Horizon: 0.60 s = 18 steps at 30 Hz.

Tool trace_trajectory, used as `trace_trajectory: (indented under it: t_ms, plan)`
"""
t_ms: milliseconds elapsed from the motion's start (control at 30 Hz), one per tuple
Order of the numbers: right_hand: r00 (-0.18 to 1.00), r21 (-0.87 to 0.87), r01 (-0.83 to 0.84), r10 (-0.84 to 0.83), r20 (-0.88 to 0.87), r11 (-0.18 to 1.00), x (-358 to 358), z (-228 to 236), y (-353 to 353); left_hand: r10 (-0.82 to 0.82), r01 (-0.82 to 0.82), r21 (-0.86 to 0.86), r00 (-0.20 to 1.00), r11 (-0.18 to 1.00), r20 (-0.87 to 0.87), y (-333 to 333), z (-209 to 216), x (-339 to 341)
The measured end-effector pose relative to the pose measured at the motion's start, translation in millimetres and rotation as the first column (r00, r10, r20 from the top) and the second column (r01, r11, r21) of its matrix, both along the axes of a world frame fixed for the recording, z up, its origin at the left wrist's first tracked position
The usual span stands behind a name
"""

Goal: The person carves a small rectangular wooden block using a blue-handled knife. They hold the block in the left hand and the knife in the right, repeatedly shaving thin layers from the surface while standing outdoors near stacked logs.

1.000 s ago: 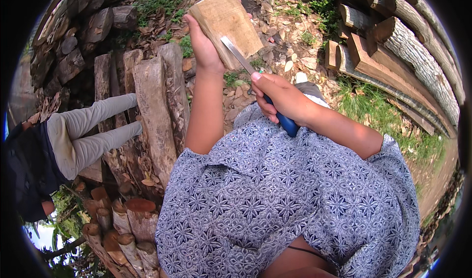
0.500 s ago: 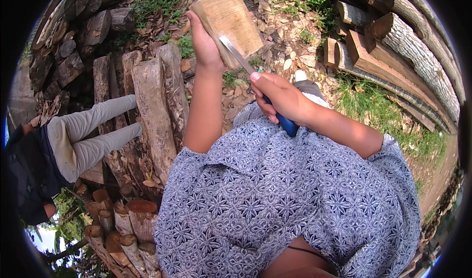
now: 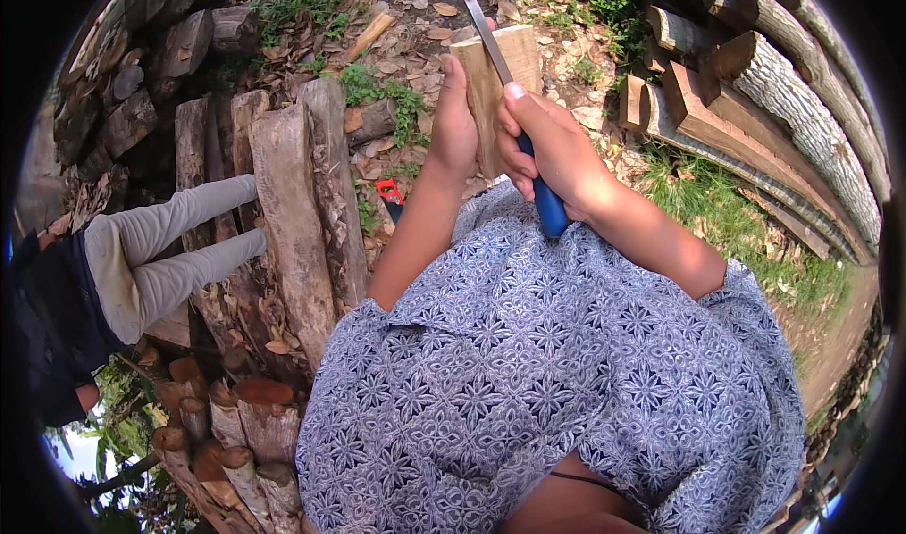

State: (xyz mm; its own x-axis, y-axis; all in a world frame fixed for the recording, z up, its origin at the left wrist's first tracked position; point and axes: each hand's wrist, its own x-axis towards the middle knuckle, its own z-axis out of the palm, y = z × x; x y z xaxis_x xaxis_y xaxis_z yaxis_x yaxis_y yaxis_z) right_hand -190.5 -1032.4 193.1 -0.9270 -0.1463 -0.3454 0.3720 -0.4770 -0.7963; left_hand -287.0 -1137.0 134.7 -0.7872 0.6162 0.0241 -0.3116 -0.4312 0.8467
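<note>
My left hand (image 3: 455,128) grips a flat, pale block of wood (image 3: 485,109) in front of my body, its narrow side turned up toward me. Most of the fingers of that hand are hidden behind the block. My right hand (image 3: 552,152) is closed round the blue handle of a chisel (image 3: 550,208), thumb lying along the base of the blade. The long metal blade slants up and left across the block, and its flat tip reaches past the block's far edge. Whether the blade touches the wood, I cannot tell.
Split logs (image 3: 293,204) lie on my left, with stacked firewood (image 3: 179,53) behind. A person in light trousers (image 3: 179,232) stands there. Planks and logs (image 3: 783,109) are piled at right. A red and dark object (image 3: 389,192) lies near my left forearm among dry leaves.
The block has come down and closer to me and turned from its broad face to its narrow side. The chisel now points more steeply upward, with its tip farther out.
</note>
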Motion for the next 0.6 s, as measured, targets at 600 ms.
trace_trajectory:
  t_ms: [600]
  plan:
    - [0.934, 0.677, -0.165, 0.335, -0.127, 0.718, 15.8, 4.2, 28.9, 0.17, -0.218, 0.096, 0.916, 0.971, 0.363, -23.5, -21.1, -44.3]
